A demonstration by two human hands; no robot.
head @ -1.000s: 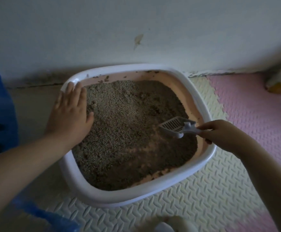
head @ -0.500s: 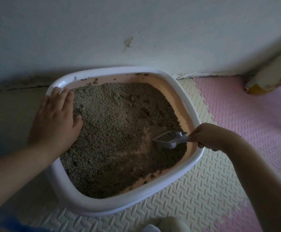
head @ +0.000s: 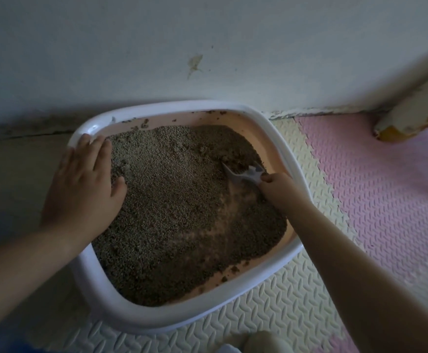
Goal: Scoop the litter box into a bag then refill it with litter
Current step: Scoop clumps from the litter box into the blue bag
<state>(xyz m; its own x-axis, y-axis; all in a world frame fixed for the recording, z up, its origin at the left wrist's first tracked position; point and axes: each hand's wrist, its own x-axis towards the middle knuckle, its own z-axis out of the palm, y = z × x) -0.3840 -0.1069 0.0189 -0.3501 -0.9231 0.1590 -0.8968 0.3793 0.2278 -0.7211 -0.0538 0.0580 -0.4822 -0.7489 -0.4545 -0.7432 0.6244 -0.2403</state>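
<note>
Her left hand (head: 83, 184) lies flat, fingers together, on the litter box (head: 266, 270) rim (to steady it, I'd guess) while the right hand (head: 279, 189) grips the scoop (head: 246, 174), digging into the litter (head: 177, 207).

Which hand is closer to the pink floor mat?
Right. The right hand holds the scoop at the litter box side facing the pink mat; the left hand rests on the opposite rim.

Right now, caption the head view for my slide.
Right hand holds a white scoop dug into the litter; left hand rests flat on the litter box rim.
</note>
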